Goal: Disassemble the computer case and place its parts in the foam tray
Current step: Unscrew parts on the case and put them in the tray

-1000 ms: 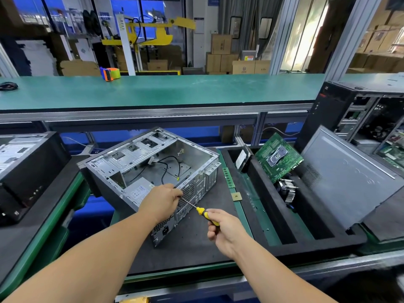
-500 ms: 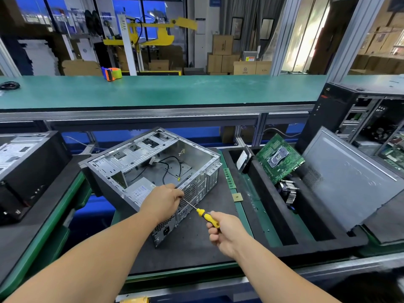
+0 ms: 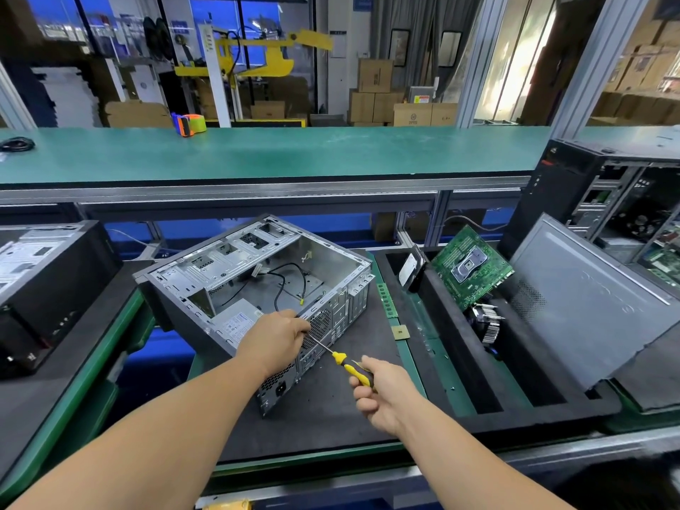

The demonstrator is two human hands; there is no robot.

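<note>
In the head view, the open grey metal computer case [image 3: 257,288] lies at frame centre on a dark mat, the left hand [image 3: 274,340] curled over its rear edge while the right hand [image 3: 382,390] grips a yellow-handled screwdriver [image 3: 349,368], and the black foam tray [image 3: 478,366] sits to the right.

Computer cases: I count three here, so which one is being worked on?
The open silver case lying on its side in the middle: the left hand rests on it. The black cases at left and right are untouched.
</note>
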